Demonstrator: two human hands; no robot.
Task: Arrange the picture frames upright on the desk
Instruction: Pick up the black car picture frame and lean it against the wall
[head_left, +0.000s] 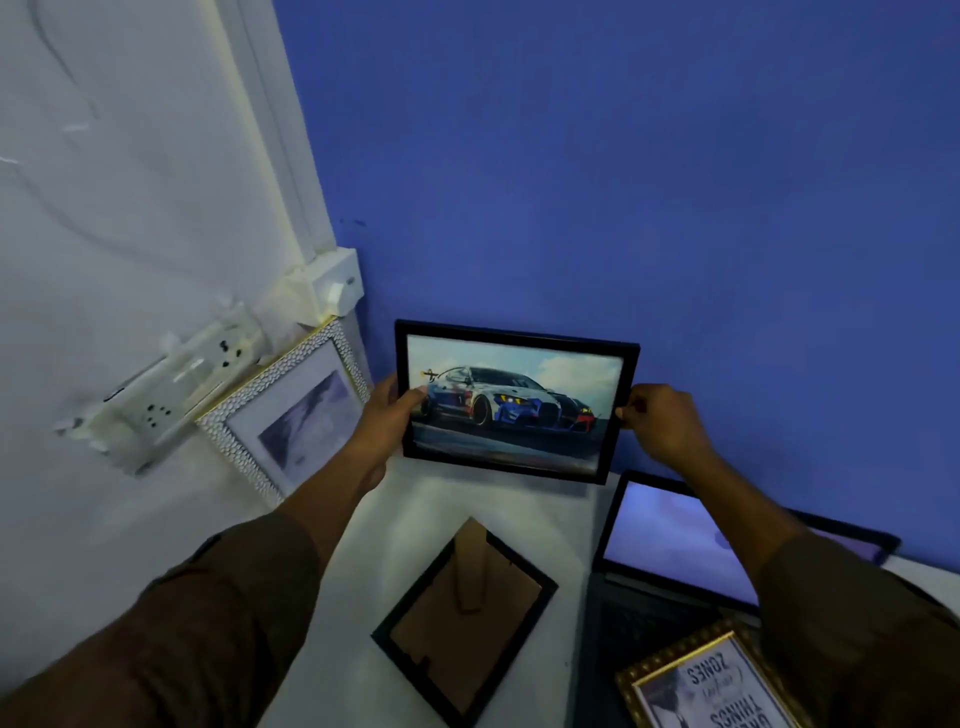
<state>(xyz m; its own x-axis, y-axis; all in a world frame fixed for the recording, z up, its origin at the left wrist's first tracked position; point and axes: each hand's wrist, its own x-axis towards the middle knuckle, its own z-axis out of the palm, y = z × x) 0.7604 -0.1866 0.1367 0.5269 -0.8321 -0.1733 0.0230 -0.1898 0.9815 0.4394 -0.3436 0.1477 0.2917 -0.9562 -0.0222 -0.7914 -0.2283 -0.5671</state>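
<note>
A black-framed racing car picture is held upright in front of the blue wall, just above the white desk. My left hand grips its left edge and my right hand pinches its right edge. A white textured frame leans upright against the left wall. Face down on the desk lies a black frame, its cardboard back and stand showing. A gold frame with printed words lies flat at the bottom right.
An open laptop sits on the right side of the desk, its lit screen facing me. White sockets and a switch box are fixed to the left wall near the corner.
</note>
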